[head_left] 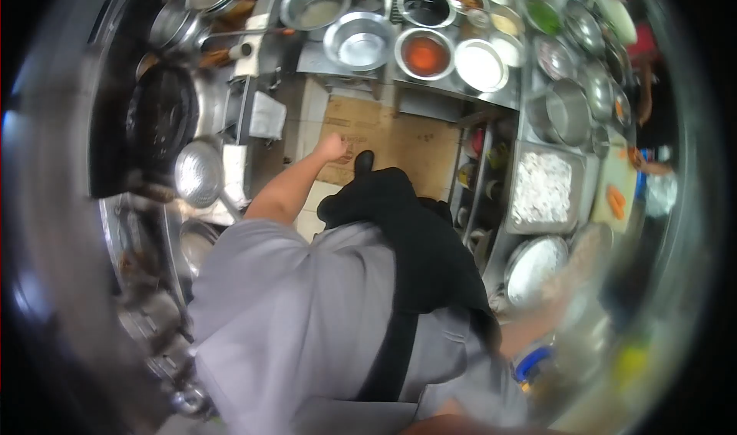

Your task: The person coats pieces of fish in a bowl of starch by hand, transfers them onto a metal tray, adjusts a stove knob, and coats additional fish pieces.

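Note:
My left hand (335, 148) hangs low over a flat piece of cardboard (414, 147) on the floor, fingers curled in, with nothing visible in them. On the right, my right hand (593, 243) is stretched out past a round metal lid or plate (537, 270). Motion smears it, so its fingers cannot be made out. Just beyond it are a metal tray of white pieces (541, 187) and a cutting board (628, 176) with orange carrots (616, 202).
Bowls of red liquid (424, 54) and white contents (481, 64) stand on the counter ahead. At left are a dark wok (163, 116) and a perforated skimmer (198, 174). Another person's hand (654, 168) is by the cutting board. A deep pot (564, 113) stands behind the tray.

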{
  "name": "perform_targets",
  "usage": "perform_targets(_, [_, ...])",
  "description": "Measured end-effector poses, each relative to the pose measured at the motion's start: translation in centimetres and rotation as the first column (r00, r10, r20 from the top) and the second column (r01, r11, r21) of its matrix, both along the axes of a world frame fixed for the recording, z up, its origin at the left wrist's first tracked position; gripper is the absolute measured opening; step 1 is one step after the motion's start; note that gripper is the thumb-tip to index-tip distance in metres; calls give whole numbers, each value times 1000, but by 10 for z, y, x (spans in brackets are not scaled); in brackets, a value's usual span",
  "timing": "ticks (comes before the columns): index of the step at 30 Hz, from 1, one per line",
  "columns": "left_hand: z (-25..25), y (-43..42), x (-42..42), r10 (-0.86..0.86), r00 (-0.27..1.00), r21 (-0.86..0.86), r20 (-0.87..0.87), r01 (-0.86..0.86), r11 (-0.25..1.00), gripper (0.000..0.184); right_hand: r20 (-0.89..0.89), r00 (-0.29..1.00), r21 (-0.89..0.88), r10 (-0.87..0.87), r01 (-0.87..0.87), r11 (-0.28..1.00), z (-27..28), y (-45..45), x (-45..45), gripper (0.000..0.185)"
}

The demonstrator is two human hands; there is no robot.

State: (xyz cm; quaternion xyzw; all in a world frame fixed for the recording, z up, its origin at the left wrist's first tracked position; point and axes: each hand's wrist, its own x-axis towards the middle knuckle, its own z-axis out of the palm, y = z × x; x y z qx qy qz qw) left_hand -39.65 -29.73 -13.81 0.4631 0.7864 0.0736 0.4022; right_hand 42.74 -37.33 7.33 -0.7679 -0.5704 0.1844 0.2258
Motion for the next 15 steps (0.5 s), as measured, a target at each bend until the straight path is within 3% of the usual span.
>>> perform_targets(1, [-11, -5, -29, -63, 991, -119, -116, 49, 992, 34, 25, 999, -64, -29, 31, 997, -3, -8, -16, 50])
perform_targets(2, [-13, -9, -54, -35, 993, -124, -114, 21, 992, 34, 53, 997, -129, -55, 62, 990, -6, -16, -29, 50])
perform_targets(4, [-17, -12, -97, 145, 971, 47, -188, -139, 989, 31, 108, 990, -217, -86, 107, 970, -10, -23, -50, 50])
perform_targets(6, [-26, -5, -139, 307, 931, 112, -195, -290, 951, 28, 164, 982, -284, -94, 138, 949, -11, -25, -63, 49])
perform_targets(8, [-13, 4, -171, 210, 933, 211, -292, -151, 966, 26, 211, 974, -347, -83, 154, 925, -10, -19, -72, 49])
perform_targets(10, [-33, 21, -205, 374, 905, 211, -202, -333, 919, 27, 254, 965, -400, -62, 163, 902, -17, -5, -81, 48])
perform_targets(12, [-75, 43, -238, 426, 882, 229, -199, -381, 896, 31, 296, 954, -445, -37, 172, 879, -18, 10, -88, 48])
perform_targets(15, [-51, 71, -248, 533, 829, 304, -170, -470, 829, 34, 337, 941, -490, -20, 194, 850, -18, 26, -92, 47])
